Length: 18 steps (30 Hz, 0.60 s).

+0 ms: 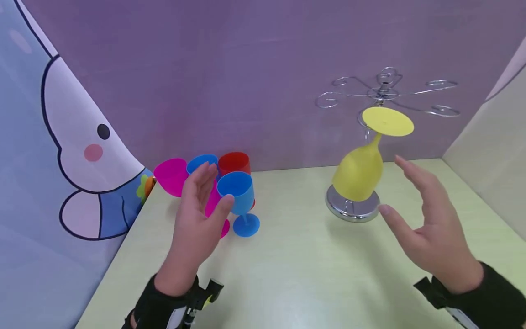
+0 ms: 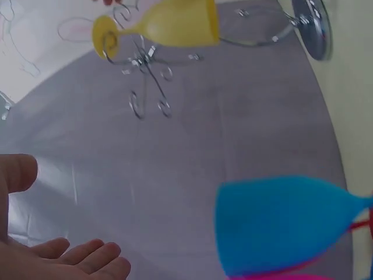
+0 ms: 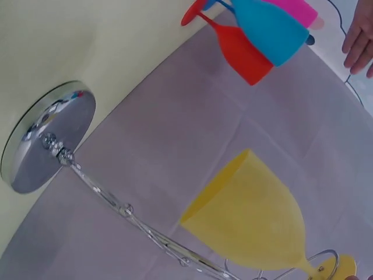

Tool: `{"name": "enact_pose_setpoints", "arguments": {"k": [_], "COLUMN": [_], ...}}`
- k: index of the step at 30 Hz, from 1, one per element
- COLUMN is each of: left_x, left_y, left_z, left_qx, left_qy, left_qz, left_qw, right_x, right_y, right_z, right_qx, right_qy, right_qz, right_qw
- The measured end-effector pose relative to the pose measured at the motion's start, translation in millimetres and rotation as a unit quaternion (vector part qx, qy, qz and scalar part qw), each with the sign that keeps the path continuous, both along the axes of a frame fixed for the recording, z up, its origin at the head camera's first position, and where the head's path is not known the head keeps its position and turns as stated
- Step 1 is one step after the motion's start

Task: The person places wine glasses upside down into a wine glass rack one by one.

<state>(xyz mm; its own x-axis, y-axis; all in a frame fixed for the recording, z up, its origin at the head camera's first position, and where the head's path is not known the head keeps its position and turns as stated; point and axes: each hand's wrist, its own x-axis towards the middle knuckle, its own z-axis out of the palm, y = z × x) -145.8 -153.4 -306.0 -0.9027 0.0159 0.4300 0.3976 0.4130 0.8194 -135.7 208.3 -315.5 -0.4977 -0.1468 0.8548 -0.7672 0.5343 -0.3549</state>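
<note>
A yellow plastic goblet (image 1: pixel 359 173) hangs upside down by its foot from a curled arm of a chrome stemware rack (image 1: pixel 384 93). My right hand (image 1: pixel 435 224) is just right of the goblet, thumb and fingers spread, holding nothing. In the right wrist view the yellow goblet (image 3: pixel 250 216) has its foot in a wire loop, with fingertips at the corner. My left hand (image 1: pixel 197 228) hovers empty before the group of goblets, its thumb overlapping the front blue goblet (image 1: pixel 236 192). That blue goblet (image 2: pixel 280 224) stands beyond the fingers in the left wrist view.
Behind the left hand stand a pink goblet (image 1: pixel 170 177), a rear blue goblet (image 1: pixel 203 158), a red goblet (image 1: pixel 234 163) and another, partly hidden pink goblet (image 1: pixel 212 201). The rack's round chrome base (image 1: pixel 357 214) rests on the pale table (image 1: pixel 287 274), with a purple backdrop (image 1: pixel 263 82) behind.
</note>
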Motion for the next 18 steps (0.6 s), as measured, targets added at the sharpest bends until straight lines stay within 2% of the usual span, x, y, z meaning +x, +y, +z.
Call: {"name": "enact_pose_setpoints", "arguments": {"k": [5, 9, 13, 16, 18], "left_x": [-8.0, -15.2, -20.7, -23.7, -26.0], "left_y": [-16.4, -26.2, -34.4, -39.7, -42.5], "left_z": [-15.9, -24.8, -35.6, -44.5, -50.4], "left_qx": [-0.011, -0.015, -0.013, -0.006, 0.006], "left_qy": [0.017, 0.009, -0.01, -0.022, -0.033], "left_qz": [0.059, 0.105, 0.143, 0.167, 0.176], "left_qw": [0.998, 0.9943, 0.9896, 0.9858, 0.9839], "right_x": [4.7, 5.5, 2.2, -2.6, -8.5], "right_y": [3, 9, 23, 33, 40], "right_z": [12.8, 24.3, 33.1, 38.6, 41.7], "right_qx": [0.002, -0.017, -0.023, -0.005, 0.002], "right_qy": [0.015, 0.032, 0.025, 0.008, 0.009], "right_qz": [-0.021, -0.049, -0.099, -0.153, -0.173], "right_qw": [0.9997, 0.9982, 0.9945, 0.9882, 0.9849]}}
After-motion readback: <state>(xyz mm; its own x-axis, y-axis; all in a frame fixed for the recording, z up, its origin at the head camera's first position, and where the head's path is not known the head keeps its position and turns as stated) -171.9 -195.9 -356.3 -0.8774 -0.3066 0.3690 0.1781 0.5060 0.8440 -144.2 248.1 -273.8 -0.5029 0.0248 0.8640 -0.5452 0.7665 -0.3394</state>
